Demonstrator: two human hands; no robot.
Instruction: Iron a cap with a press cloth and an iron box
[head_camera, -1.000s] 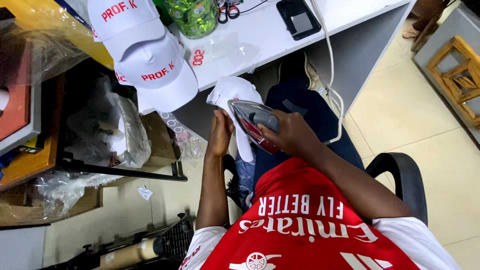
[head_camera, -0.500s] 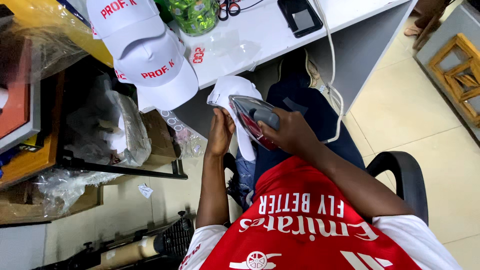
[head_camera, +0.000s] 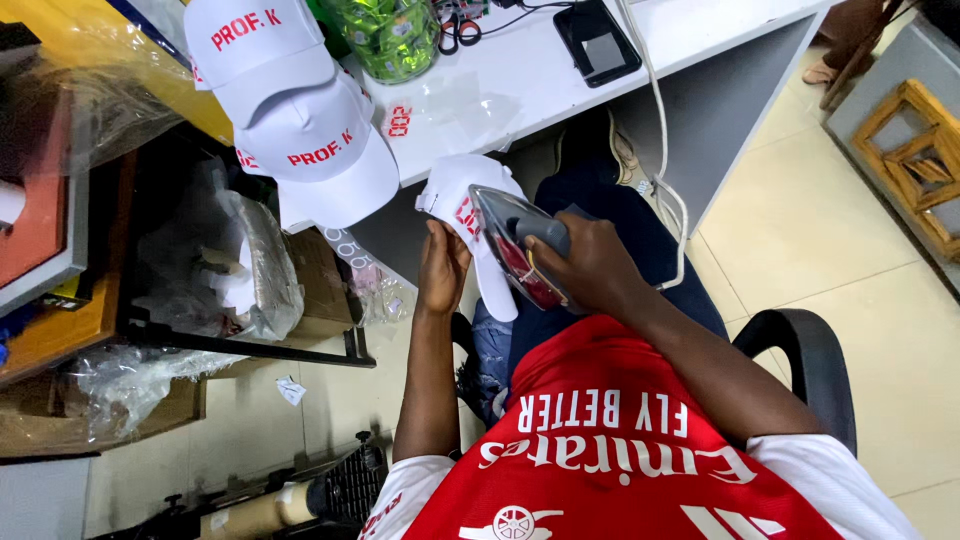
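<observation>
Hands meet near the middle of the frame, above the person's lap. The left hand (head_camera: 441, 268) comes up from the lower left on a straight, bare forearm, fingers curled shut around the side of a white cap (head_camera: 462, 200), holding it from below and to the left. The right hand (head_camera: 590, 265) reaches in from the lower right, elbow bent, and is closed tight around the dark handle of a clothes iron (head_camera: 515, 250). The iron tilts with its shiny plate pressed against the cap's right side, its tip pointing toward the top of the frame. So the cap sits between the two hands, touching both the left fingers and the iron, with red print showing just beside the plate. A white cord (head_camera: 662, 160) runs from the iron's area up over the white table (head_camera: 520, 85) at the top of the frame.

On that table, toward the upper left, two more white caps (head_camera: 300, 130) with red lettering are stacked one over the other. Just right of them stands a clear jar (head_camera: 385, 35) filled with small green pieces. Scissors (head_camera: 458, 28) and a dark phone (head_camera: 597, 42) lie farther right. At the left edge, crumpled plastic bags (head_camera: 230, 260) fill a dark shelf (head_camera: 200, 340).
</observation>
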